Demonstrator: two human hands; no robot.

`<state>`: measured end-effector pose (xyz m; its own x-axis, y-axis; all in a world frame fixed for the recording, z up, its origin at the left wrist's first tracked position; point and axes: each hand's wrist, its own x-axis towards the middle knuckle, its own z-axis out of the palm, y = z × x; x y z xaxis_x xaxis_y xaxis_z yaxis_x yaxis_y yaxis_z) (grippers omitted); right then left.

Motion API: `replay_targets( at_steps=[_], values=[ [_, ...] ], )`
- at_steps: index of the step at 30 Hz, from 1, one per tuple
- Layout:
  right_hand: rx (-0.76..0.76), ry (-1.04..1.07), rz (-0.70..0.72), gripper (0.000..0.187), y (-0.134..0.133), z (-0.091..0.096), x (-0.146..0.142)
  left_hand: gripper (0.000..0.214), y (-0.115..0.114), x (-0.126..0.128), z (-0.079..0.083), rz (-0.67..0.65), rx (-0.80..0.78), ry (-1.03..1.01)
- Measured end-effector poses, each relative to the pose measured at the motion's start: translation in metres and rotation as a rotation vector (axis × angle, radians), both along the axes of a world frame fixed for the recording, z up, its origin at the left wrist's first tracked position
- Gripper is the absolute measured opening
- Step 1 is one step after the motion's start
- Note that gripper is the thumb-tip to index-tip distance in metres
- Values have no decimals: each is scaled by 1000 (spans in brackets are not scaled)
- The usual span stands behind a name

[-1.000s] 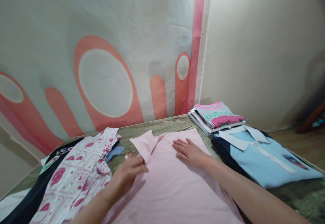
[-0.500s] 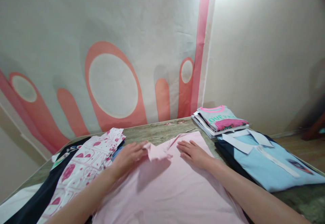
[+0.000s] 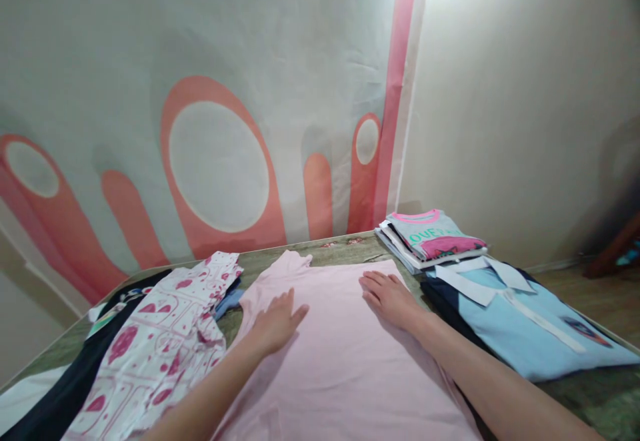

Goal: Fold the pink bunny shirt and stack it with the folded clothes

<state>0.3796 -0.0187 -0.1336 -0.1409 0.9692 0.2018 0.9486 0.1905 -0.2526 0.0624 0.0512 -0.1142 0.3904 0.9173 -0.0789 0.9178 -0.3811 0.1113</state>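
Note:
A pale pink garment (image 3: pixel 335 354) lies spread flat on the table in front of me. My left hand (image 3: pixel 276 322) rests open, palm down, on its left part, fingers pointing toward the wall. My right hand (image 3: pixel 389 296) lies open and flat on the garment's far right part, close to its top edge. Neither hand holds anything. A small flap of the pink cloth (image 3: pixel 293 260) sticks out at the far edge.
A white garment with pink hearts (image 3: pixel 160 348) lies on dark clothes (image 3: pixel 75 381) at the left. A light blue collared shirt (image 3: pixel 520 314) lies on dark cloth at the right. Folded shirts (image 3: pixel 430 236) are stacked at the back right. A painted wall (image 3: pixel 215 128) stands just behind the table (image 3: pixel 595 394).
My left hand let go of the folded pink flap, and the cloth now lies flat. That hand moved onto the garment, palm down. The right hand shifted slightly right.

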Motion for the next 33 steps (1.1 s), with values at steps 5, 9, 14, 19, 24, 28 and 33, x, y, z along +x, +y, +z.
replay_targets(
  at_steps=[5, 9, 14, 19, 24, 28, 33],
  values=[
    [-16, -192, -174, 27, -12, 23, -2, 72, 22, 27, -7, -14, -64, 93],
    [-171, -306, -194, 23, -53, 37, -21, 59, 82, 63, 22, -206, -127, 101],
    [-306, -297, -83, 20, -96, 46, -40, 48, 68, 139, 40, -453, -68, 43],
    [-157, -293, -193, 30, -64, 68, -25, 70, -35, 129, -7, -365, 219, -142],
    [-1, -104, 179, 46, 4, 51, -26, 72, -76, 18, -28, -308, 185, -60],
    [-120, -78, 213, 57, 31, 15, -37, 57, -47, -34, -4, -526, 63, 3],
    [-121, -77, 12, 61, -1, -9, -48, 62, -36, -54, 10, -425, -4, 6]
  ],
)
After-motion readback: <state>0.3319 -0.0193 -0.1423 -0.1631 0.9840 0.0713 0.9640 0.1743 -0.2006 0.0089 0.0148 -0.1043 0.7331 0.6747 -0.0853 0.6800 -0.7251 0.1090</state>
